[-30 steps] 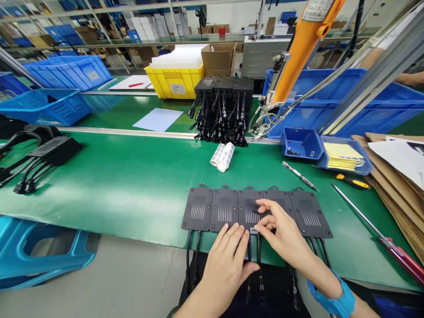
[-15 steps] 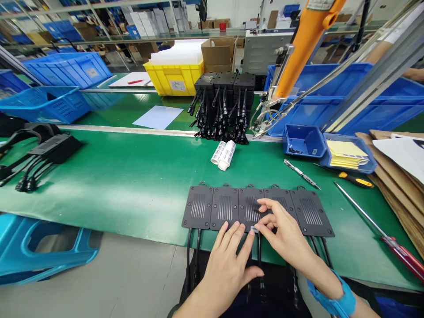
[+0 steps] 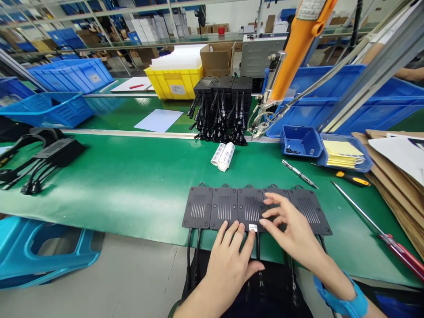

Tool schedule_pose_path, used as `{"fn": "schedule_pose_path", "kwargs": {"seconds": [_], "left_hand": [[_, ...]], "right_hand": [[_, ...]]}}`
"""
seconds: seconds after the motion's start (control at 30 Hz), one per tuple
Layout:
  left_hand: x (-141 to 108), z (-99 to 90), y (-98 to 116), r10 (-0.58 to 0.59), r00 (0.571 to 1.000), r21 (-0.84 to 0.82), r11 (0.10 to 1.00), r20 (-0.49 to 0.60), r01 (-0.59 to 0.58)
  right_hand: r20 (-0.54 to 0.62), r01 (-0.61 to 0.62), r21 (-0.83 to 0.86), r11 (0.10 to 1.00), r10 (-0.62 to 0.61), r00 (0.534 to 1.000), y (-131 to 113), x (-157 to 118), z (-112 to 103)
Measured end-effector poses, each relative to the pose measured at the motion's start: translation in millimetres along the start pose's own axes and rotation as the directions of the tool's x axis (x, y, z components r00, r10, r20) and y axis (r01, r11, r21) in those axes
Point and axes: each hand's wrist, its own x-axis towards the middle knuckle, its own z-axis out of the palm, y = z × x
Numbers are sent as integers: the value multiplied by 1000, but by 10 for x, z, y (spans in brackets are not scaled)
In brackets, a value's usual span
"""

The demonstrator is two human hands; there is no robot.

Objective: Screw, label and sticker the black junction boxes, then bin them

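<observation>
Several flat black boxes with slotted lids and cables lie side by side along the table's front edge. A small white label [image 3: 253,228] sits at the lower edge of the middle black box [image 3: 251,205]. My left hand [image 3: 230,254] is open, its fingertips resting on the lower edges of the boxes, with the index finger beside the label. My right hand [image 3: 291,227] hovers over the black box to the right [image 3: 291,201], fingers apart and holding nothing visible. Beyond the row lie rolls of white labels [image 3: 226,157].
Stacked black boxes with cables [image 3: 221,110] stand at the back. To the right are a blue parts bin [image 3: 301,141], a tweezer-like tool [image 3: 300,174], a yellow-handled screwdriver [image 3: 351,178] and a long red-handled screwdriver [image 3: 374,225]. An orange tool [image 3: 294,48] hangs above.
My right hand has let go of the white label and moved slightly right. The label now lies uncovered on the middle box. My left hand stays in nearly the same place.
</observation>
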Motion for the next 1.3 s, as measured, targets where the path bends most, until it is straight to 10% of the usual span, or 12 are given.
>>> {"fn": "schedule_pose_path", "kwargs": {"seconds": [0.4,1.3], "left_hand": [[84,47,2,-13,997,47,999,-81,16],[343,204,362,107,987,-118,989,122,-93]], "right_hand": [[-36,-271,261,926,290,956,246,-69,-549],[-45,-232,-45,972,230,972,321,-224,-349]]}}
